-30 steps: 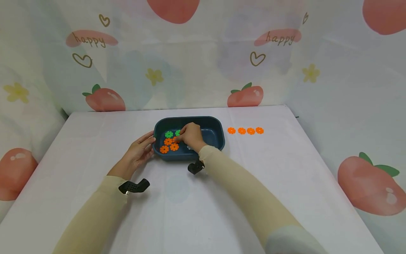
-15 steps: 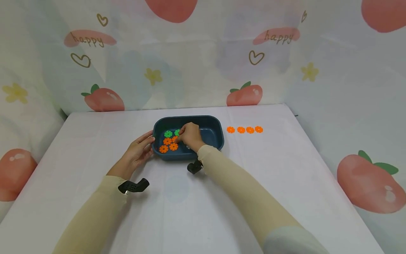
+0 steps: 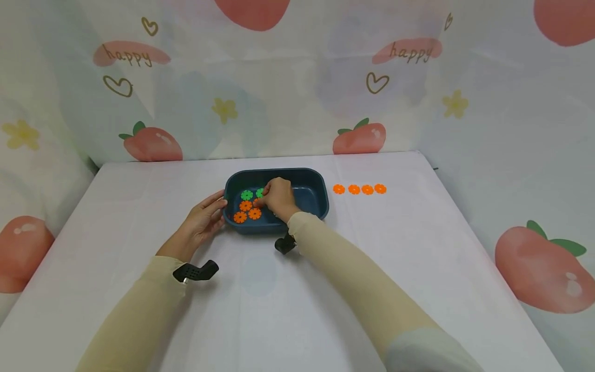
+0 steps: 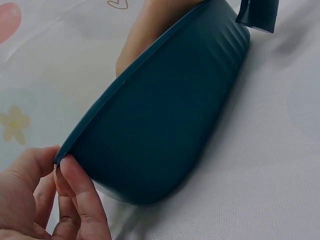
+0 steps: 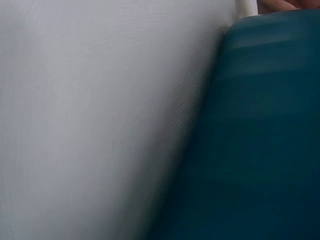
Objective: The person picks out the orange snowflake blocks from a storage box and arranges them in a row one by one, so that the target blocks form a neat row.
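A dark teal plastic basin stands on the white-covered table. My left hand pinches its left rim; in the left wrist view the thumb and fingertips meet at the rim's corner. Inside, at the left, lie notched flower-shaped plastic discs: green ones at the back and orange ones in front. My right hand reaches into the basin with curled fingers, its thumb and fingertips pinching an orange disc they partly cover. The right wrist view shows mostly the basin's outer wall.
To the right of the basin, several orange discs lie in a row on the table. A printed cloth with fruit, hearts and flowers hangs behind and at both sides. Each wrist wears a black camera mount.
The scene shifts slightly with the head camera. Both hands keep their places, the left on the rim and the right at the same orange disc.
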Motion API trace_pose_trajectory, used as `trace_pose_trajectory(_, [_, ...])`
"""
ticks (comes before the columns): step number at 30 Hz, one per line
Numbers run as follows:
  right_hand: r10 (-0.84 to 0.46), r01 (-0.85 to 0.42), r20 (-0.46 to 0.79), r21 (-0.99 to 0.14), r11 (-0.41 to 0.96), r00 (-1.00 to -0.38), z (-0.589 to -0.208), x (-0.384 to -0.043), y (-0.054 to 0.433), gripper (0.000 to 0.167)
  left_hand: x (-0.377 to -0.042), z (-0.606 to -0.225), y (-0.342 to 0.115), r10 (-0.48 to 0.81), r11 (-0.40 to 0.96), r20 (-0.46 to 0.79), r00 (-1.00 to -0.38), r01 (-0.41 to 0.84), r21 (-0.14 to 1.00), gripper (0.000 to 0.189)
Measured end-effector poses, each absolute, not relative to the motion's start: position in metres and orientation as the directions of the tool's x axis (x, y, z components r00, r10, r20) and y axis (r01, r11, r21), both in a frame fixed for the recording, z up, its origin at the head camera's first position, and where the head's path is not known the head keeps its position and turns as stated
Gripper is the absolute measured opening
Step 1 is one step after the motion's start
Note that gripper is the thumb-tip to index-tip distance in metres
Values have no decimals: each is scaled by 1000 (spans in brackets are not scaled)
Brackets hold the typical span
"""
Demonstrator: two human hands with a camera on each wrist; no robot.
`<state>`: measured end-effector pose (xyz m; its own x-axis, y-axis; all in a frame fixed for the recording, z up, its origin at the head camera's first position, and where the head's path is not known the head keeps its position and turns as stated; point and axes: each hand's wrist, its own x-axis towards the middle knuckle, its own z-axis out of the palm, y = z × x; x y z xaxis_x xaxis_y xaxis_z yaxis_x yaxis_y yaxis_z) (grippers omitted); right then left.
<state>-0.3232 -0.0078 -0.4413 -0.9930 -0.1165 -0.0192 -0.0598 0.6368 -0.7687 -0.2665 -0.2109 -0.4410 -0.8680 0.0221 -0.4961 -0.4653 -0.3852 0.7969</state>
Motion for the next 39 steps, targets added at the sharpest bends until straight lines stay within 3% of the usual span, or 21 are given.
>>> trace_pose_trajectory(27, [-111,9,-97,-793,610,-989,-434,-321,0,30,-267,-442,-209,6,-365,-500,-866,-467,806,55])
trace_pose_trajectory(39, [-168,-30,-97,-782,623,-981,-432,-321,3,25,-266,-442,-210,21,-370,-482,-876,-455,810,55])
